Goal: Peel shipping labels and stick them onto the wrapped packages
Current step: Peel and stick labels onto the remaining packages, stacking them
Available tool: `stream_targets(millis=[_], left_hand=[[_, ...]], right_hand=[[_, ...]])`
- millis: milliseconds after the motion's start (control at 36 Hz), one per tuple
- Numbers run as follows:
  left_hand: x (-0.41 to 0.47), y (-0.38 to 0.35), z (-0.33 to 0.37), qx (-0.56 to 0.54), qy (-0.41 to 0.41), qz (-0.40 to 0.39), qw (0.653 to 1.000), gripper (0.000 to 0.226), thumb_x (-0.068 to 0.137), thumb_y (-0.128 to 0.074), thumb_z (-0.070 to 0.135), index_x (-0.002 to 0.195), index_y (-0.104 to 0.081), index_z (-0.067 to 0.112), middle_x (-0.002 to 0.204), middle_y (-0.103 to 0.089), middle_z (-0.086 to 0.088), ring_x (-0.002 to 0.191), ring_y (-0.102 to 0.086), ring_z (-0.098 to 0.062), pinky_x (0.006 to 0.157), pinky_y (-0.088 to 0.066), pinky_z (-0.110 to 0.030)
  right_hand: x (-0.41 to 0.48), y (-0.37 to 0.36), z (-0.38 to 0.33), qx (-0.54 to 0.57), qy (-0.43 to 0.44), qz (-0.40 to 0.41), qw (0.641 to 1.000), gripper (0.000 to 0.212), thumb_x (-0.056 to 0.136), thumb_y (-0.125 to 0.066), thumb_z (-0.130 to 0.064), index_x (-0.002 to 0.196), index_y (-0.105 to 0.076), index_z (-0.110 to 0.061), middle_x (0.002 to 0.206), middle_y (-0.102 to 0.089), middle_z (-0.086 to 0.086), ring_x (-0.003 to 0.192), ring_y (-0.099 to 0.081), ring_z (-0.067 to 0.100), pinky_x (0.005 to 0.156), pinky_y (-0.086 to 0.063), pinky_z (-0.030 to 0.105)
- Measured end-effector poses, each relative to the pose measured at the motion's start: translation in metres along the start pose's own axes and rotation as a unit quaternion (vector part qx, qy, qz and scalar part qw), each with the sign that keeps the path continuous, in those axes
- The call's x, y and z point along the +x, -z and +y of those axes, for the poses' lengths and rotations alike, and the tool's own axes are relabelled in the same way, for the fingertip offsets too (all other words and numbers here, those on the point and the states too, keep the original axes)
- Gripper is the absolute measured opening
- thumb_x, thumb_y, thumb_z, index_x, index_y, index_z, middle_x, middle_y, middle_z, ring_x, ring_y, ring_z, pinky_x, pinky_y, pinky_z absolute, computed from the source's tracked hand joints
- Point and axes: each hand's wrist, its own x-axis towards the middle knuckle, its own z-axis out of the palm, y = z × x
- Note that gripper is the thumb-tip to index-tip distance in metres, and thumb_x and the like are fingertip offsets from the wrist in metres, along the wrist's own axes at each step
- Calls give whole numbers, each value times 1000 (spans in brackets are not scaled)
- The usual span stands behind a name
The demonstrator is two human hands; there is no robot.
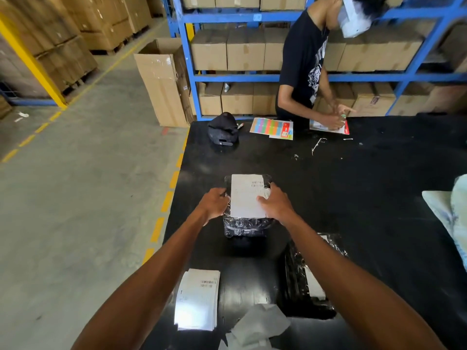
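Note:
A black package wrapped in shiny film (246, 224) lies on the black table (353, 188) in front of me. A white shipping label (246, 195) covers its top. My left hand (214, 203) grips the package's left edge with curled fingers. My right hand (274, 202) lies on the label's right side, fingers pressing down on it. A stack of white labels (198, 299) sits near the table's front left edge. A second wrapped package (303, 279) with a label on it lies under my right forearm.
Peeled backing papers (257, 327) lie crumpled at the front. Another person (305, 64) works at the far side over sticker sheets (273, 127). A black cap (223, 128) sits at the far left corner. Pale fabric (449, 213) lies at the right. Blue shelving holds boxes behind.

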Motion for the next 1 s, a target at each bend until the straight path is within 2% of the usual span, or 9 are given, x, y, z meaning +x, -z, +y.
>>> stream_targets(millis=[222,333,389,500,639,722,778,889,1000], left_hand=[[52,-5,-17,0,32,1,999,29,77,-44,23,91,-70,16,96,-77,-13,93,-74,-35,85,-61,-52],[59,-18,-32,43,23,-13,999,37,79,-42,26,106,-67,20,109,-75,-11,101,-70,-36,89,-58,-47],[61,-21,-41,32,18,-11,999,40,79,-44,28,114,-64,27,117,-74,-5,107,-70,-32,93,-56,-48],[57,-21,-48,-24,26,-5,999,43,89,-52,26,132,-57,32,118,-73,-2,100,-73,-26,90,-59,-51],[46,-26,-49,-35,1,0,999,48,100,-51,18,148,-45,23,131,-68,-6,112,-69,-30,94,-56,-45],[41,-26,-47,-27,-16,-13,999,51,103,-50,18,152,-40,22,139,-59,5,124,-60,-18,109,-47,-42],[36,-24,-48,-17,-27,-22,999,54,102,-51,19,154,-36,22,146,-56,2,132,-55,-18,114,-41,-43],[23,-18,-57,-1,-36,-25,999,64,101,-57,20,157,-26,17,156,-44,-7,138,-49,-28,116,-40,-46],[1,-6,-80,24,-37,-4,999,67,98,-62,20,157,-29,24,158,-39,-6,141,-46,-29,115,-41,-43]], right_hand=[[43,-10,-4,-7,-12,-25,1000,48,93,-64,-27,137,-49,-15,134,-65,7,125,-59,31,101,-49,37],[51,-27,10,-9,-31,-55,998,80,96,-63,-31,159,-19,-9,151,-49,14,138,-48,34,111,-41,39],[55,-35,16,-8,-33,-59,998,87,98,-60,-34,162,-6,-11,155,-40,18,142,-43,36,113,-38,41],[59,-38,21,0,-34,-58,998,89,96,-61,-36,162,-6,-13,156,-39,18,141,-43,36,113,-38,41],[57,-39,24,-2,-27,-58,998,86,98,-60,-36,162,-7,-15,155,-38,19,140,-43,38,113,-37,43],[55,-38,25,-4,-24,-60,998,85,100,-58,-37,162,-5,-13,158,-33,19,144,-37,38,115,-34,44],[51,-39,24,-14,-25,-60,998,85,101,-57,-38,162,-5,-9,162,-27,18,147,-32,38,117,-32,46],[30,-46,20,-87,8,24,996,79,100,-57,-38,160,-13,-10,162,-24,12,144,-34,37,112,-35,58],[-7,-65,20,-134,155,175,963,58,91,-62,-29,145,-42,-18,144,-45,6,126,-48,26,94,-38,47]])
